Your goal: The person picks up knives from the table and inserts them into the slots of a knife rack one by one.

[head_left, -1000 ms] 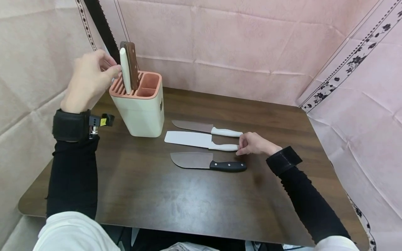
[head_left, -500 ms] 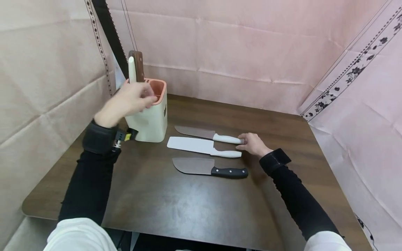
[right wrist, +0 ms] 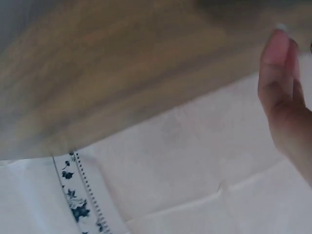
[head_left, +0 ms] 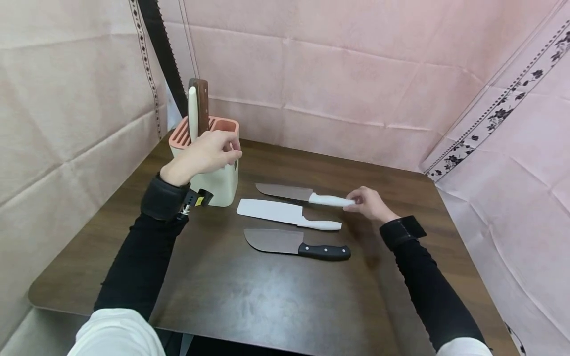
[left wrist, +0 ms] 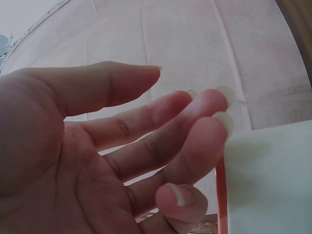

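Note:
In the head view my right hand (head_left: 370, 203) pinches the end of the white handle of a grey-bladed kitchen knife (head_left: 289, 192), the farthest of three laid side by side. Below it lies an all-white cleaver (head_left: 271, 210), then a black-handled knife (head_left: 324, 251). My left hand (head_left: 206, 154) is over the front of a pale green knife block (head_left: 218, 190), fingers loosely bent and holding nothing. The left wrist view shows that palm (left wrist: 97, 161) bare beside the block's wall (left wrist: 270, 180). Only part of the right hand (right wrist: 282, 92) enters the right wrist view; the knife is outside it.
A white handle (head_left: 193, 114) and a brown handle (head_left: 203, 105) stand up from the block's slotted pink top. The block is near the back left of the brown wooden table (head_left: 267, 306). Pink cloth (head_left: 338, 74) hangs behind and along both sides.
My left hand has come away from the handles in the block, rightward and down to its front. The right hand has taken the far knife's handle end and drawn the knife slightly right.

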`<state>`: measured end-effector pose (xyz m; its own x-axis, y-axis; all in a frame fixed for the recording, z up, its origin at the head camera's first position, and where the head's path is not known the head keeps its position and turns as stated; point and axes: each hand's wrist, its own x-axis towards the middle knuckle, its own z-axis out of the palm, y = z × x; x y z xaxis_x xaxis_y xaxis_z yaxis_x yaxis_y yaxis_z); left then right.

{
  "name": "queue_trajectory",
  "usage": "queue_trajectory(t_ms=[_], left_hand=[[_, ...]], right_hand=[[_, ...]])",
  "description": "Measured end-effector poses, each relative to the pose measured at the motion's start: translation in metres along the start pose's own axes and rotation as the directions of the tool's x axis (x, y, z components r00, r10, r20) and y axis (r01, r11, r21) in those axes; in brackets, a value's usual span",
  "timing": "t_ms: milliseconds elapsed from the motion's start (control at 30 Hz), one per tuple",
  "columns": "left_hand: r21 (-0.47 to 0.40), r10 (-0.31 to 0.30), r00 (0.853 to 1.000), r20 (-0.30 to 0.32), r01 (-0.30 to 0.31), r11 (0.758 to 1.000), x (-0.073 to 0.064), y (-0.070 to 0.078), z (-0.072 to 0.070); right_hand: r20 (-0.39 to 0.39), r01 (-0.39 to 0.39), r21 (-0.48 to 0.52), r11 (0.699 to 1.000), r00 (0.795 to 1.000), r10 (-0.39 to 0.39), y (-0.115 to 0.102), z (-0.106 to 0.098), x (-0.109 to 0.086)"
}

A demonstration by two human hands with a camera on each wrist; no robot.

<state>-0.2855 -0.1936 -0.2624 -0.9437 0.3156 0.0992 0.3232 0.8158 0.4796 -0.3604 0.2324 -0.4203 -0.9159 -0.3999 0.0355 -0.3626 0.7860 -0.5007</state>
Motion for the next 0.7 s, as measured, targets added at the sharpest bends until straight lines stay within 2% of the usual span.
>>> queue_trajectory(t_ms=[67, 167, 200, 267, 367, 500, 600, 667, 700], left_hand=[[-0.004, 0.008, 1.000, -0.010, -0.008, 1.000, 0.000, -0.001, 0.000], [-0.015, 0.012, 1.000, -0.025, -0.013, 1.000, 0.001, -0.003, 0.000], [-0.021, 0.013, 0.999, -0.032, -0.014, 1.000, 0.001, -0.003, -0.001], [-0.027, 0.012, 0.999, -0.050, -0.014, 1.000, 0.000, -0.003, -0.002], [-0.044, 0.006, 0.997, -0.079, -0.010, 0.999, -0.001, -0.003, -0.003], [-0.086, -0.005, 0.993, -0.122, -0.006, 0.996, -0.001, -0.002, -0.005], [-0.134, -0.005, 0.988, -0.156, -0.016, 0.991, 0.000, -0.001, -0.005], [-0.159, -0.007, 0.984, -0.176, -0.021, 0.987, 0.000, -0.001, -0.005], [-0.172, -0.011, 0.983, -0.182, -0.021, 0.985, 0.000, -0.001, -0.005]], right_hand=[[-0.006, -0.018, 0.043, 0.999, 1.000, 0.019, -0.002, -0.017, -0.003], [0.001, -0.046, 0.178, 0.983, 0.999, 0.047, -0.007, -0.042, -0.008], [-0.003, -0.053, 0.244, 0.968, 0.998, 0.056, -0.009, -0.050, -0.009], [-0.018, -0.067, 0.386, 0.920, 0.997, 0.080, -0.015, -0.063, -0.011], [-0.089, -0.028, 0.537, 0.843, 0.992, 0.089, -0.024, -0.081, -0.013], [-0.225, 0.097, 0.620, 0.779, 0.973, 0.057, -0.037, -0.100, -0.015], [-0.311, 0.185, 0.659, 0.729, 0.949, 0.040, -0.049, -0.111, -0.014], [-0.353, 0.217, 0.656, 0.722, 0.935, 0.039, -0.057, -0.116, -0.011], [-0.369, 0.226, 0.641, 0.733, 0.929, 0.036, -0.061, -0.118, -0.009]])
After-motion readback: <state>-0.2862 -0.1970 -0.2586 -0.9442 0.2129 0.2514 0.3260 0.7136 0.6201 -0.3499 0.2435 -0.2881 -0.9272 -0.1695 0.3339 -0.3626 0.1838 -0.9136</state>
